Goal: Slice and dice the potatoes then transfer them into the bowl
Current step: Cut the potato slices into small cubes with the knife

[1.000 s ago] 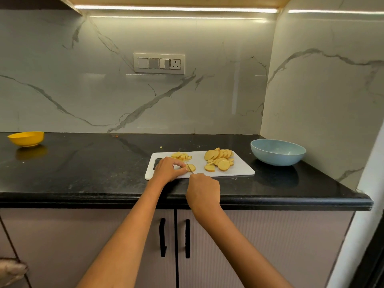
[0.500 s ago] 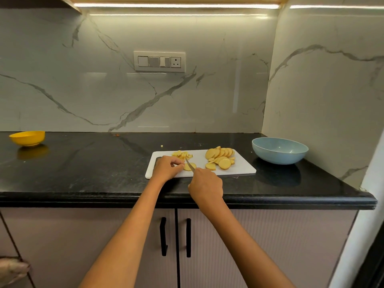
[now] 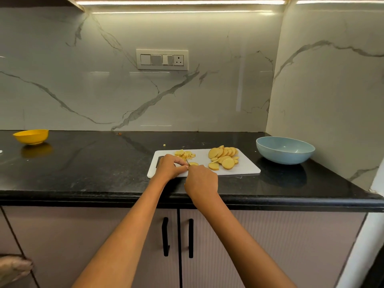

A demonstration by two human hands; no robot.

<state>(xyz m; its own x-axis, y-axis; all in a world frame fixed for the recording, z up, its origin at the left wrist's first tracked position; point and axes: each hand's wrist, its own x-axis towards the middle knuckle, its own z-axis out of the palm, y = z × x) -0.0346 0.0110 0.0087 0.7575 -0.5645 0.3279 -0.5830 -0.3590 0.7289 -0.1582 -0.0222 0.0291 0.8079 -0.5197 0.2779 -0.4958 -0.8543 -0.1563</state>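
A white cutting board lies on the black counter. On its right half sits a pile of round potato slices. A small heap of diced potato lies at its back left. My left hand pins a potato slice at the board's front left. My right hand grips a knife; only a short bit of blade shows between the hands, over the slice. The light blue bowl stands empty to the right of the board.
A yellow bowl sits far left on the counter. A marble side wall rises close behind the blue bowl. Small potato crumbs lie behind the board. Cabinet doors with black handles are below the counter edge.
The knife blade has come down from a raised tilt onto the slice, and my right hand has closed in on my left. The left hand stays on the slice.
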